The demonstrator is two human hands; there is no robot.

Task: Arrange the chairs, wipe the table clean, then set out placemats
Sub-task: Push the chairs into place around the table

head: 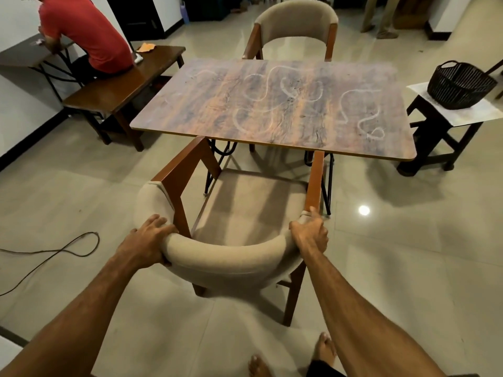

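Both hands are clasped on the curved, padded backrest of the near armchair (226, 257). The left hand (148, 238) wraps its fingers over the backrest's left end, and the right hand (310, 235) curls round the right end, where the padding meets the wooden arm. This armchair stands at the near long edge of the wood-grain surface (340, 137), facing it. The front ends of its arms reach that edge, and most of its seat lies out in the open on the near side.

A second armchair (295, 21) of the same kind stands at the far long edge of the surface, facing back across it. White squiggles (261, 96) loop over much of the surface's top.

Right of the surface stands a dark stool (435, 131) topped with a white sheet, and a dark woven basket (460, 85) sits on it. Left of the surface is a brown wooden bench (122, 85). A person in a red shirt (81, 36) sits on it, turned away, with an orange cloth (147, 47) lying beside them. A thin cable (54, 254) trails over the tiled floor to the near left of the surface.
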